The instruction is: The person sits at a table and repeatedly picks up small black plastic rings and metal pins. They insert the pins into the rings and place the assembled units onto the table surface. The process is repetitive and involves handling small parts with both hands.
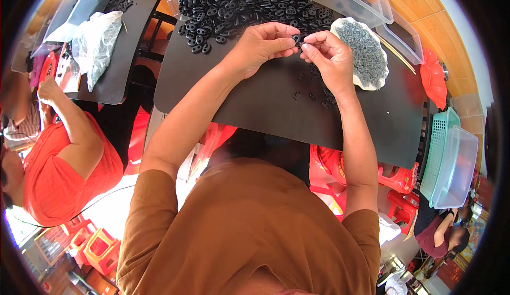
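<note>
Over the dark table, my left hand (265,48) pinches a small black oval piece with holes (296,38) between thumb and forefinger. My right hand (330,56) meets it from the other side, thumb and fingers closed at the edge of that piece. Whatever the right fingertips themselves hold is too small to make out. Beyond my hands lies a large heap of similar black two-holed pieces (234,2). A white scalloped dish (382,79) of small grey parts (361,53) stands just right of my right hand. Tiny black parts (326,98) are scattered below it.
Clear plastic bins (356,2) border the heap. A red dish (433,79) and a green basket (438,146) are at the right. On the left, a person in red (74,162) works at another table (114,77) with a plastic bag (98,40). Red stools (101,250) stand behind.
</note>
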A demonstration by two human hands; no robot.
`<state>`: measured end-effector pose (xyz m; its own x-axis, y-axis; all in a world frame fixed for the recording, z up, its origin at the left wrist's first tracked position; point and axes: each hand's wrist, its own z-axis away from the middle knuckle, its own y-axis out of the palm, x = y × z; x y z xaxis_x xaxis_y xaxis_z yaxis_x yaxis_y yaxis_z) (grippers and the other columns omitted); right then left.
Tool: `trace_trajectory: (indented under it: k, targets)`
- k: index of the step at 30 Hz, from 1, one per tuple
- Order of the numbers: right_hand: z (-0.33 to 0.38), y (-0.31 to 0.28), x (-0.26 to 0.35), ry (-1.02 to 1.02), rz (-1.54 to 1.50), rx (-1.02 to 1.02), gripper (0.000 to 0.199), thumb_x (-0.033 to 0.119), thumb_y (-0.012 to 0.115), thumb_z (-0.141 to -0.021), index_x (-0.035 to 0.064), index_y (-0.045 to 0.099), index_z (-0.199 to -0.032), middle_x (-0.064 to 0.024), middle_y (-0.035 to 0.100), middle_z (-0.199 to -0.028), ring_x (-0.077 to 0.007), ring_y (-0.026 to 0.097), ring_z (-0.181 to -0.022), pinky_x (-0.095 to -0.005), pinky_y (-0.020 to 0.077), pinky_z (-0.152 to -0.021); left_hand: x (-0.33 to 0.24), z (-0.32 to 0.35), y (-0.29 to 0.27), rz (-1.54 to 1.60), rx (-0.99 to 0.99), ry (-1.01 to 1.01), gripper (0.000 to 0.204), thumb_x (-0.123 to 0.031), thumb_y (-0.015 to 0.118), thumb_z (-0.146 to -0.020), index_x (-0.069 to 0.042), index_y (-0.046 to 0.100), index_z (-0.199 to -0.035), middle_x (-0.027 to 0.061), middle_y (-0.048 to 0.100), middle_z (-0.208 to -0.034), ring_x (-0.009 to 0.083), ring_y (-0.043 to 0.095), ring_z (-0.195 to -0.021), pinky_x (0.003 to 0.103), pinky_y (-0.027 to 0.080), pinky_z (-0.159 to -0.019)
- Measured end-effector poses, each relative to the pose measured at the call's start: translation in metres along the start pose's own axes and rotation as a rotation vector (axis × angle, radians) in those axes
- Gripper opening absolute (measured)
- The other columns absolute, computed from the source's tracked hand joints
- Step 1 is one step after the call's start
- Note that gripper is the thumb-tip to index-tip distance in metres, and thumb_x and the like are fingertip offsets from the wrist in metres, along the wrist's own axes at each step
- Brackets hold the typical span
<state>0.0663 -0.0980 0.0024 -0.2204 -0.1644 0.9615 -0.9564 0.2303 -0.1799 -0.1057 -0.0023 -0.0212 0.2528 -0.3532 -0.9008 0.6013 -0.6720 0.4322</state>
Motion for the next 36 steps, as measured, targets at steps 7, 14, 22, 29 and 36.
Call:
trace_trajectory:
  k: [7, 14, 22, 29, 36]
  targets:
    - [0.0, 0.001, -0.001, 0.042, 0.019, 0.031, 0.006, 0.001, 0.064, -0.089, 0.0007, 0.063, -0.095, -0.0041, 0.068, -0.084, -0.0108, 0.068, -0.077, -0.0234, 0.056, -0.069, -0.002, 0.001, -0.001, -0.208, -0.006, 0.071, 0.024, -0.009, 0.068, -0.09, -0.004, 0.068, -0.113, 0.0008, 0.068, -0.096, 0.0067, 0.063, -0.083, 0.021, 0.053, -0.079]
    - [-0.001, 0.014, -0.002, 0.043, -0.093, 0.058, 0.01, -0.001, 0.066, -0.087, 0.0011, 0.06, -0.094, -0.0045, 0.068, -0.086, -0.0122, 0.069, -0.079, -0.0242, 0.056, -0.071, -0.01, 0.01, -0.003, -0.428, -0.026, 0.153, 0.022, -0.008, 0.068, -0.088, 0.001, 0.068, -0.109, 0.0022, 0.069, -0.092, 0.0069, 0.063, -0.081, 0.021, 0.051, -0.076]
    - [-0.002, 0.029, -0.004, -0.106, 0.381, 0.048, 0.022, 0.001, 0.077, -0.073, 0.003, 0.06, -0.087, -0.0036, 0.066, -0.074, -0.0108, 0.06, -0.064, -0.0265, 0.0491, -0.062, -0.022, 0.024, -0.01, -0.881, -0.061, 0.261, 0.017, -0.005, 0.069, -0.085, -0.001, 0.07, -0.101, 0.0038, 0.07, -0.082, 0.0074, 0.065, -0.075, 0.023, 0.053, -0.071]
    - [-0.001, 0.035, -0.012, -0.05, 0.378, 0.056, 0.023, 0.002, 0.077, -0.073, 0.0046, 0.061, -0.089, -0.0043, 0.065, -0.072, -0.0116, 0.06, -0.062, -0.0273, 0.0491, -0.061, -0.007, 0.022, -0.017, -0.726, -0.102, 0.249, 0.013, -0.005, 0.068, -0.086, -0.001, 0.071, -0.098, 0.0025, 0.07, -0.084, 0.0079, 0.066, -0.077, 0.023, 0.053, -0.071]
    - [-0.001, 0.035, -0.016, -0.175, 0.437, 0.048, 0.022, 0.001, 0.076, -0.073, 0.0041, 0.061, -0.088, -0.005, 0.064, -0.073, -0.0137, 0.059, -0.06, -0.0284, 0.0483, -0.058, -0.01, 0.025, -0.015, -0.796, -0.101, 0.232, 0.012, -0.005, 0.069, -0.085, 0.0, 0.071, -0.096, 0.0036, 0.071, -0.082, 0.0074, 0.065, -0.076, 0.023, 0.053, -0.07]
